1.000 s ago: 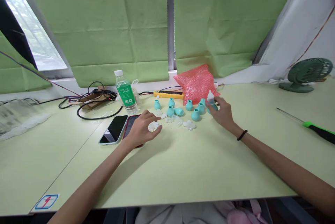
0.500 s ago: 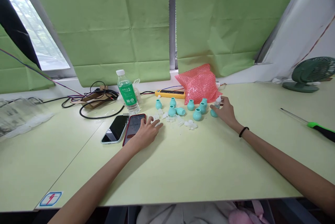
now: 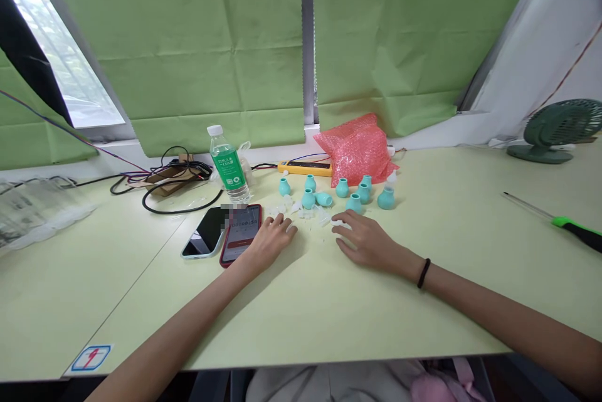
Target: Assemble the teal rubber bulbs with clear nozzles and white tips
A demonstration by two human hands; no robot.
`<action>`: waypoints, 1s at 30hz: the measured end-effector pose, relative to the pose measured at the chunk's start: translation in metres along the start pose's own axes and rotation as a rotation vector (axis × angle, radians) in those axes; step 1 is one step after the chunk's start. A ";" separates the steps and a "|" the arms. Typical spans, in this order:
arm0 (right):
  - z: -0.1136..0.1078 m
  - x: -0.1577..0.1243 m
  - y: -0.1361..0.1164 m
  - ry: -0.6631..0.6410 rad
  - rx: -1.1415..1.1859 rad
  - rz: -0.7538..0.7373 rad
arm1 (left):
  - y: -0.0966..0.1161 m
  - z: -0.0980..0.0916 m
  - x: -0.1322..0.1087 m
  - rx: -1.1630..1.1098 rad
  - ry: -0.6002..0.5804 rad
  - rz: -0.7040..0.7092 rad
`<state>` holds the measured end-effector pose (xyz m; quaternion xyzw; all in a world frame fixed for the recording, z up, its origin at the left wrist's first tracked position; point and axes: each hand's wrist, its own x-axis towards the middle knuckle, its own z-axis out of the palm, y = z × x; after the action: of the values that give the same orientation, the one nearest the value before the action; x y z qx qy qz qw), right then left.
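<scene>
My left hand (image 3: 274,240) rests on the table beside the red-cased phone (image 3: 242,236), its fingers loosely bent with nothing visible in them. Over the small translucent plastic pieces (image 3: 323,216) reaches my right hand (image 3: 367,244), fingers apart and nothing seen in its grasp; it hides part of those pieces. Several turquoise bulb-shaped pieces with open necks stand behind the hands, among them one bulb (image 3: 354,202) just beyond my right fingers. Another turquoise bulb (image 3: 386,198) at the right end has a translucent tip (image 3: 391,177) at its top. One bulb (image 3: 324,199) lies on its side.
A pink bubble-wrap bag (image 3: 360,154) and a yellow tool-like bar (image 3: 305,168) lie at the back. A water bottle (image 3: 229,167) stands behind a second phone (image 3: 205,234). Black cables (image 3: 162,209) spread at left; a screwdriver (image 3: 571,227) and green fan (image 3: 559,129) are at right.
My right hand has let go of the tipped bulb at the right end and moved left and nearer, over the translucent pieces. My left hand has drawn slightly off the phone.
</scene>
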<state>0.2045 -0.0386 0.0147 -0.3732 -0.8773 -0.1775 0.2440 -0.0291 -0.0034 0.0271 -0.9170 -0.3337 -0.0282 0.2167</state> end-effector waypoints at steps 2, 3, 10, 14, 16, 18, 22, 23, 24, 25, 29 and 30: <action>0.002 -0.001 0.000 -0.060 -0.039 0.073 | 0.003 0.003 0.001 -0.073 0.014 -0.001; 0.002 -0.002 0.002 -0.084 -0.052 0.104 | 0.004 0.004 0.001 -0.113 0.022 -0.005; 0.007 -0.006 0.009 -0.142 0.044 0.203 | 0.023 0.002 0.001 -0.276 0.099 -0.008; 0.010 -0.004 -0.002 -0.090 0.277 0.281 | 0.033 -0.006 -0.002 -0.386 0.082 0.093; 0.010 -0.004 -0.005 -0.090 0.355 0.300 | 0.037 -0.008 -0.002 -0.434 0.069 0.129; 0.009 -0.003 -0.006 -0.095 0.382 0.292 | 0.039 -0.008 -0.001 -0.475 0.074 0.125; 0.004 -0.003 -0.007 -0.130 0.420 0.258 | 0.039 0.000 0.003 -0.567 0.137 0.113; 0.003 -0.002 -0.008 -0.138 0.443 0.252 | 0.039 0.004 0.004 -0.600 0.159 0.120; 0.003 -0.002 -0.010 -0.143 0.471 0.249 | 0.038 0.007 0.004 -0.639 0.183 0.126; 0.002 -0.002 -0.012 -0.143 0.503 0.251 | 0.039 0.009 0.004 -0.685 0.212 0.124; 0.002 -0.002 -0.022 -0.123 0.639 0.293 | 0.041 0.007 0.001 -0.941 0.344 -0.070; 0.002 -0.002 -0.024 -0.123 0.673 0.308 | 0.041 0.005 0.000 -1.010 0.362 -0.139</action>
<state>0.1871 -0.0548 0.0084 -0.4094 -0.8332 0.1824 0.3238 -0.0034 -0.0296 0.0073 -0.8634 -0.2956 -0.3570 -0.1993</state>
